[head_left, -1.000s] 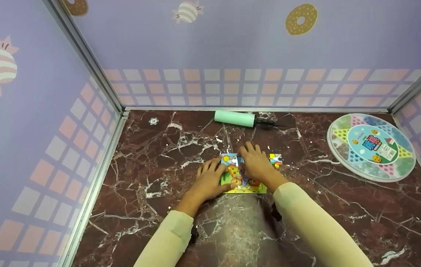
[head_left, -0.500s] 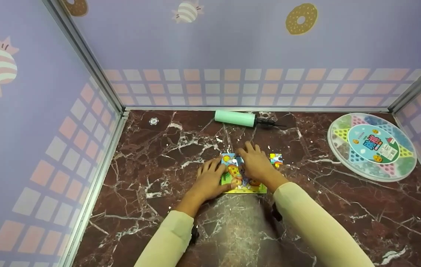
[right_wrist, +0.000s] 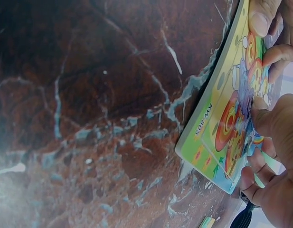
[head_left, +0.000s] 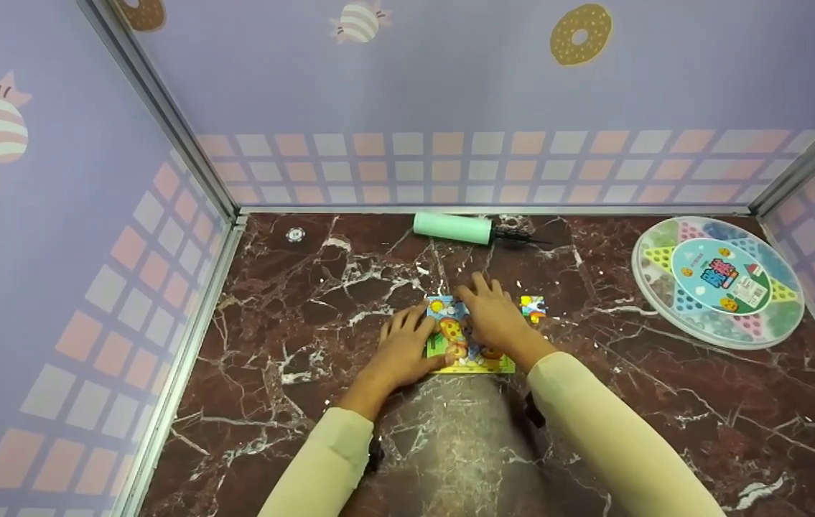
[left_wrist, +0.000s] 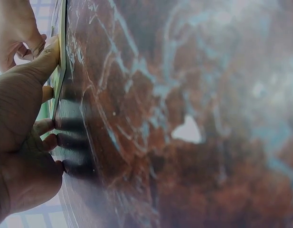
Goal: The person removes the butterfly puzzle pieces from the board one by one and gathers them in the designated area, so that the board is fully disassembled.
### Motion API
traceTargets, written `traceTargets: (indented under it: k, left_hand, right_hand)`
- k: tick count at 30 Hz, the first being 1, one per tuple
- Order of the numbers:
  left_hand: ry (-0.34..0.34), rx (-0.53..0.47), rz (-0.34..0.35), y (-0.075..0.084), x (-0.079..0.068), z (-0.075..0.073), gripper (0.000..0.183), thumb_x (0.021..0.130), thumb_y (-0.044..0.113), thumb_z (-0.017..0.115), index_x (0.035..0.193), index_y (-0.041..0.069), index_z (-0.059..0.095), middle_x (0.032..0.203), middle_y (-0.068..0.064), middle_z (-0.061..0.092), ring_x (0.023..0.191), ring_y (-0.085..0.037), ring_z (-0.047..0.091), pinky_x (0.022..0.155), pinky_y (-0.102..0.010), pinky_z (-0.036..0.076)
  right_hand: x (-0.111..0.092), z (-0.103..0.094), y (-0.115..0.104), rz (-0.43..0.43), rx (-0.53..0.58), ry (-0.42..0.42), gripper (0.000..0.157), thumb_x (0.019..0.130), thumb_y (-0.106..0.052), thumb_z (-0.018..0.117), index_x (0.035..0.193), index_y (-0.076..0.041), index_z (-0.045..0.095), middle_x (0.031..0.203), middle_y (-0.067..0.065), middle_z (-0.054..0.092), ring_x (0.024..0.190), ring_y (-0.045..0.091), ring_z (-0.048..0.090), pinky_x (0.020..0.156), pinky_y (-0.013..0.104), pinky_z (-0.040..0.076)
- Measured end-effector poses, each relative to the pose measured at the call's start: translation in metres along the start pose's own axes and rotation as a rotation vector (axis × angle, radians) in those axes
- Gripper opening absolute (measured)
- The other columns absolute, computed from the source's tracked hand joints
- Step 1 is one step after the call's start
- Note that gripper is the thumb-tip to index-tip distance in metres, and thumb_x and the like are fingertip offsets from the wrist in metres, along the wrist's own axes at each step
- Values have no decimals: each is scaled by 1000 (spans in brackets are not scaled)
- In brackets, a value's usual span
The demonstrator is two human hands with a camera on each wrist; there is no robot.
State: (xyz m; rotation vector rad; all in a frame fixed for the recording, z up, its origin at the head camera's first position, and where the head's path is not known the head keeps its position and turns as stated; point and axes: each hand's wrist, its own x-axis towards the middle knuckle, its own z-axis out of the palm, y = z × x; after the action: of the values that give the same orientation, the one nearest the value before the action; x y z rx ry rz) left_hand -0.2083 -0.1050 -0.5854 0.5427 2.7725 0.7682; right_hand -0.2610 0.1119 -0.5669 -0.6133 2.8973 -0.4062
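Note:
A cartoon jigsaw puzzle board (head_left: 482, 368) lies flat on the dark red marbled table. My left hand (head_left: 403, 348) rests at its left side, fingers spread on the table and board edge, thumb across the lower left corner. Over the upper right of the board, my right hand (head_left: 499, 317) pinches a puzzle piece and presses it down; the hand mostly hides that piece. A sun-printed piece (head_left: 437, 306) shows at the upper left. In the right wrist view, the board's yellow-green border (right_wrist: 197, 145) carries printed letters. Right of the board lies a loose puzzle piece (head_left: 533, 306).
A mint-green hand pump (head_left: 452, 227) with a black nozzle lies near the back wall. A round Chinese checkers set (head_left: 719, 283) in clear packaging is at the right. One small round chip (head_left: 295, 235) sits at the back left. Patterned panels enclose the back and sides.
The pale gap beside the sun-printed piece has closed, as my right fingers shifted slightly left. My left hand stays in place.

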Motion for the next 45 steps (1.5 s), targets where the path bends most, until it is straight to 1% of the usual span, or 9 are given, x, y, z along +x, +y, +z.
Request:
traceTargets:
  k: [4, 7, 9, 11, 18, 24, 32, 38, 45]
  left_hand:
    - [0, 0, -2, 1, 0, -1, 50, 101, 57, 75, 129, 17, 61, 182, -15, 29, 166, -44, 28, 132, -73, 23]
    - [-2, 1, 1, 1, -1, -2, 50, 101, 57, 75, 129, 17, 61, 182, -15, 29, 165, -44, 29, 132, -74, 23]
    - [1, 3, 3, 2, -1, -2, 50, 101, 57, 74, 129, 17, 61, 182, -16, 29, 165, -44, 29, 131, -74, 24]
    - [5, 6, 7, 2, -2, -3, 50, 101, 57, 74, 129, 17, 61, 181, -17, 31, 165, -45, 30, 131, -75, 25]
    - [15, 20, 22, 2, -2, -2, 53, 100, 55, 76, 133, 15, 63, 181, -18, 30, 163, -45, 32, 131, -74, 26]
    - [12, 30, 23, 2, -2, -2, 54, 100, 57, 75, 134, 16, 64, 182, -17, 29, 163, -46, 32, 131, -74, 25]
    - [14, 36, 29, 0, -2, 0, 55, 100, 57, 75, 135, 16, 63, 182, -18, 29, 163, -45, 32, 131, -74, 25]
    - [-5, 25, 15, 0, -2, -1, 55, 101, 59, 73, 136, 17, 63, 183, -16, 26, 165, -44, 29, 133, -73, 22]
    - [-5, 41, 15, 1, -1, -2, 56, 102, 60, 72, 137, 16, 62, 183, -15, 27, 165, -43, 29, 133, -71, 23]
  right_hand:
    - [1, 1, 0, -2, 17, -10, 46, 107, -18, 74, 151, -15, 60, 170, 27, 35, 151, 57, 44, 117, 74, 47]
    - [2, 2, 0, -19, 9, -1, 46, 106, -19, 76, 149, -14, 61, 163, 25, 39, 142, 52, 49, 110, 70, 53]
    - [2, 3, 0, -28, 1, 8, 46, 105, -19, 77, 148, -14, 61, 160, 24, 41, 136, 49, 50, 106, 68, 54]
    - [2, 4, 0, -32, -5, 11, 47, 105, -19, 77, 149, -13, 61, 160, 24, 41, 135, 48, 50, 105, 68, 54]
    - [1, 3, 1, -13, -2, -22, 50, 108, -22, 73, 156, -13, 60, 168, 26, 37, 147, 52, 45, 114, 73, 48]
    - [-2, 2, 2, -8, -50, -29, 49, 111, -22, 68, 159, -16, 59, 172, 28, 36, 153, 53, 41, 118, 74, 44]
    - [-5, 5, 2, -34, -131, 15, 45, 111, -28, 66, 155, -18, 62, 166, 27, 43, 148, 51, 44, 113, 74, 45]
    - [-7, 4, 1, -53, -170, 25, 45, 111, -28, 67, 155, -18, 62, 164, 26, 44, 150, 51, 43, 114, 76, 43]
    - [-8, 3, 4, -72, -178, 42, 46, 111, -33, 66, 155, -18, 61, 164, 25, 47, 150, 52, 44, 114, 77, 44]
